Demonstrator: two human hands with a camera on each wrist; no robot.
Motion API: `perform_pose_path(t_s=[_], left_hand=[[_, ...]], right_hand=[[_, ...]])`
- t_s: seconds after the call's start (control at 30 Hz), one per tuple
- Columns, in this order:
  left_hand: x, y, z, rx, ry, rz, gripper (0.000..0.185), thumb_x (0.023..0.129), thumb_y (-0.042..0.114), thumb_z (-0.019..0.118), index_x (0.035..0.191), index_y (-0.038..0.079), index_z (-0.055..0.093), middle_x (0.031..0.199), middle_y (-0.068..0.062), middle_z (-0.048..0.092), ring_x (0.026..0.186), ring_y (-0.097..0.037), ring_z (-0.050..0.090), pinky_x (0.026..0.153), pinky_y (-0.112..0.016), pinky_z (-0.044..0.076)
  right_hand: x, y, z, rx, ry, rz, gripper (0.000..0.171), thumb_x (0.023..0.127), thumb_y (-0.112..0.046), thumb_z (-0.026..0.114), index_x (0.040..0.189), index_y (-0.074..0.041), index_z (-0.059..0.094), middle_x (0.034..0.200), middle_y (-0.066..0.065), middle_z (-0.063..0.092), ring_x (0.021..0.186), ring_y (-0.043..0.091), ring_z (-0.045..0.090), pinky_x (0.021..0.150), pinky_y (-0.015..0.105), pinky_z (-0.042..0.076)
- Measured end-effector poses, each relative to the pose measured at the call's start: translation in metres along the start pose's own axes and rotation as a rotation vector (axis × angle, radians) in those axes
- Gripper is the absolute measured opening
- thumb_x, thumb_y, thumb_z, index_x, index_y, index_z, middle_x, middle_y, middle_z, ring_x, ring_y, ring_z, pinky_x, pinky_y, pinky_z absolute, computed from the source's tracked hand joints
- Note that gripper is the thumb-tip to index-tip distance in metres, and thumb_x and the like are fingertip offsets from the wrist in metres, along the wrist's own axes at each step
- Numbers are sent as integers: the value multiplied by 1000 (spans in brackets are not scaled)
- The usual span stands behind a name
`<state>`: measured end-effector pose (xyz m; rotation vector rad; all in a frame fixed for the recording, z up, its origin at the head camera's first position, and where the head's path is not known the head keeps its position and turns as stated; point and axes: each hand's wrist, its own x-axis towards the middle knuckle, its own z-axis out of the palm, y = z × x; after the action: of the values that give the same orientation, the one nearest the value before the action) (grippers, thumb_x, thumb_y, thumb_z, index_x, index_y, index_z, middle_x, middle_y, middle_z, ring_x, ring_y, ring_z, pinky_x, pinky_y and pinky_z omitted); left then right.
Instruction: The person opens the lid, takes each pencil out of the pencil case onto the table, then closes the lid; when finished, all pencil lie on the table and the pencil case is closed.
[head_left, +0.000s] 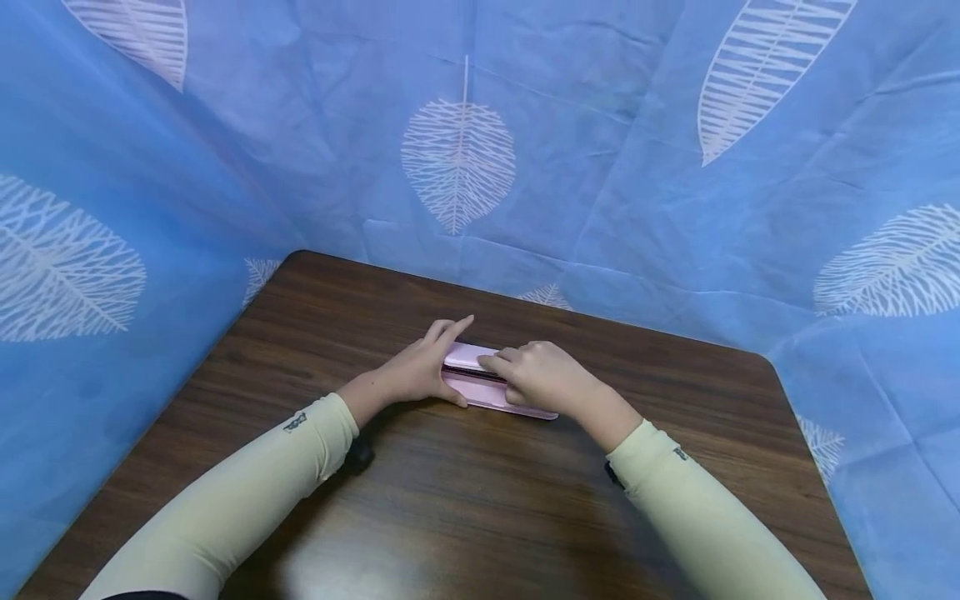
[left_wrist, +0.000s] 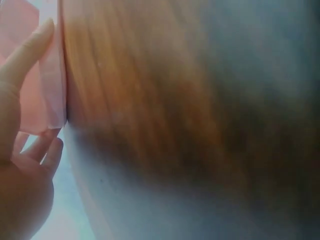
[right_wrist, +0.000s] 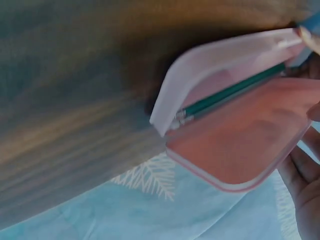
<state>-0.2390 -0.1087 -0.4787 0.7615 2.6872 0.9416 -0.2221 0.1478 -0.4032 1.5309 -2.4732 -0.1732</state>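
Observation:
A pink pencil case [head_left: 495, 392] lies on the table, its lid [right_wrist: 240, 140] partly raised. Inside, slim green pencil-like sticks [right_wrist: 235, 92] with pale ends run along its length. My left hand [head_left: 416, 367] grips the case's left end, thumb along the near side and fingers round the far side; one finger sticks up. With bent fingers, my right hand [head_left: 551, 379] pinches the lid's edge near the middle of the case. That hand covers part of the opening in the head view.
The dark wood-grain table [head_left: 465, 500] has rounded far corners. Blue cloth [head_left: 600, 167] with white leaf prints hangs behind it and along both sides. Pale sleeves [head_left: 247, 492] cover both forearms, with dark wrist devices [head_left: 358, 457] under them.

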Motion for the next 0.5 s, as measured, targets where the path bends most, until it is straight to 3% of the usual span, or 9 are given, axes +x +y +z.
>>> perform_pose_path(t_s=[0.13, 0.23, 0.33, 0.43, 0.5], left_hand=[[-2, -4, 3, -42, 27, -26, 142, 74, 57, 96, 173, 36, -5, 171, -13, 22, 141, -39, 55, 113, -57, 52], [-3, -6, 6, -65, 46, -54, 146, 72, 59, 96, 172, 37, -8, 173, -13, 18, 141, -38, 55, 114, -56, 51], [-3, -6, 8, -72, 55, -82, 151, 70, 62, 96, 171, 35, -13, 174, -13, 14, 142, -40, 55, 114, -56, 52], [-1, -6, 9, -75, 63, -91, 154, 71, 63, 95, 170, 34, -19, 176, -14, 11, 144, -41, 54, 115, -57, 51], [-1, -6, 9, -72, 73, -93, 156, 71, 63, 95, 169, 35, -23, 176, -14, 10, 145, -41, 53, 115, -56, 51]], right_hand=[[3, 14, -4, 133, -23, 49, 38, 88, -6, 72, 125, -12, 71, 91, 0, 75, 57, 9, 51, 56, 27, 47], [4, 23, -5, 241, -40, 130, 34, 93, -6, 70, 126, -13, 69, 92, 0, 73, 57, 6, 43, 57, 24, 41], [3, 29, -5, 292, -37, 203, 31, 101, -9, 66, 132, -14, 69, 105, 3, 78, 63, 8, 54, 65, 28, 51], [1, 32, -4, 242, -9, 239, 31, 106, -11, 64, 136, -12, 69, 120, 7, 79, 84, 17, 73, 82, 38, 62], [3, 32, -3, 184, 15, 257, 33, 106, -13, 65, 139, -12, 69, 125, 9, 79, 101, 24, 78, 93, 45, 63]])
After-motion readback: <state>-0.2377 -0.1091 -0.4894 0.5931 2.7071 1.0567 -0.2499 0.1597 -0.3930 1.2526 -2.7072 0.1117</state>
